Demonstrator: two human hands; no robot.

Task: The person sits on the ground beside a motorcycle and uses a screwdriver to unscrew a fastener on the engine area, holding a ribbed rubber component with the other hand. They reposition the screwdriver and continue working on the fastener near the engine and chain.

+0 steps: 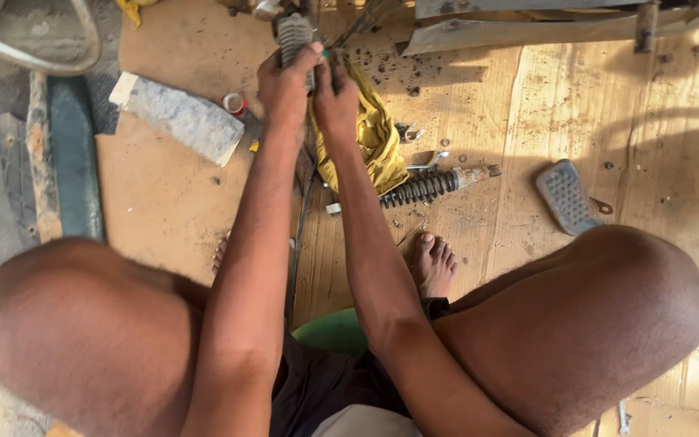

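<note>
Seated over a sheet of cardboard [163,202], you work with 2 hands raised to a ribbed rubber boot [293,34] at its far edge. Your left hand [285,85] is wrapped around the boot; your right hand [335,97] pinches beside it. A coil spring shock [426,186] lies loose below the yellow rag [374,133], unfitted.
</note>
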